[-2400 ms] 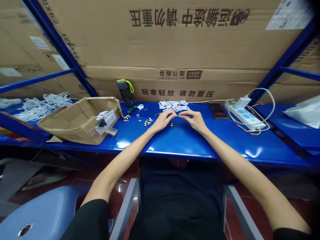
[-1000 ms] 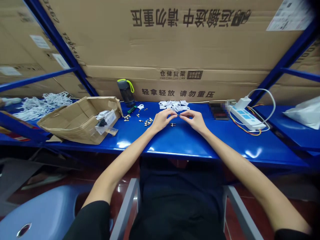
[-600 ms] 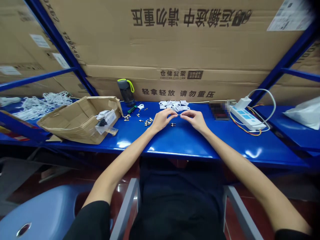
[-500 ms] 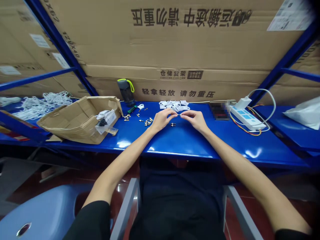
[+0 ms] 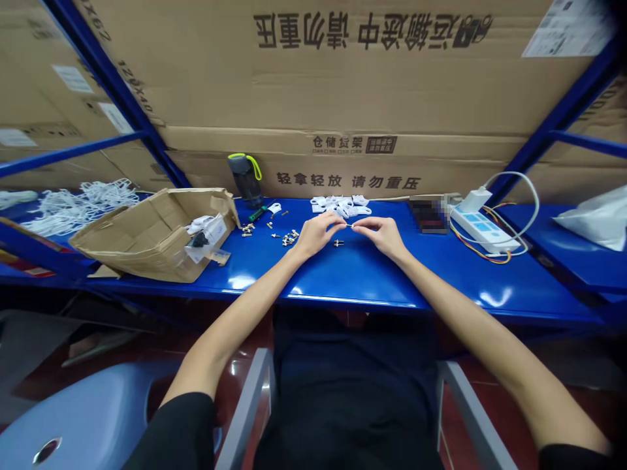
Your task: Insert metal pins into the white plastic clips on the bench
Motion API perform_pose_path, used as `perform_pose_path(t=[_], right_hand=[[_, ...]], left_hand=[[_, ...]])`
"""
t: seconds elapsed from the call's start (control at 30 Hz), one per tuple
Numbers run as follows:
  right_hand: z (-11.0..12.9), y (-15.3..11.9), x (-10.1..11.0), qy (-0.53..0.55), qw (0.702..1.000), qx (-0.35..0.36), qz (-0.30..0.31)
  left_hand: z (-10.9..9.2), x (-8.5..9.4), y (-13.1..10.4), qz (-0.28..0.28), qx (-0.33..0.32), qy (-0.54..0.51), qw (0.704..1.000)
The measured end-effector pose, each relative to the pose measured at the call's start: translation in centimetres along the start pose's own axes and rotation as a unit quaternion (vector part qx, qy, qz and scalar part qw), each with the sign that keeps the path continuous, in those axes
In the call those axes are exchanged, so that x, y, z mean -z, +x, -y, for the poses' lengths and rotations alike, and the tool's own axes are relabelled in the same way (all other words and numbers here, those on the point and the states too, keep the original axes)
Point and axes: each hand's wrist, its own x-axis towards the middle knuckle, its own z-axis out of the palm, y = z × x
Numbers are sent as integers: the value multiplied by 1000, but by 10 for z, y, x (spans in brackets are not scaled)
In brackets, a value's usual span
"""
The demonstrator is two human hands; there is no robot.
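Tiny part (image 5: 349,226) pinched btwn fingertips of L hand (image 5: 321,235) & R hand (image 5: 382,236), held above blue table (image 5: 372,277), w/ small metal pcs (image 5: 290,237) lying nearby, white plastic pcs (image 5: 341,207) just behind.

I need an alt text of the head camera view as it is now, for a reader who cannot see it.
Two bare hands, left and right, hold a tiny part between their fingertips above a blue table. Small metallic parts, white pieces, an open cardboard box and a power strip lie around them.
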Motion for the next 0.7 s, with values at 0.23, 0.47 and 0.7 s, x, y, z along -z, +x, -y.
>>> perform_pose_path(t=[0.23, 0.47, 0.7], right_hand=[[1, -1, 0, -6, 1000, -2, -2], [-1, -1, -3, -2, 1000, 7, 5], [2, -1, -6, -17, 1000, 16, 12]], left_hand=[[0, -2, 0, 5, 11, 9, 1000], [-1, -3, 0, 13, 6, 21, 1000], [-4, -3, 0, 15, 4, 35, 999]])
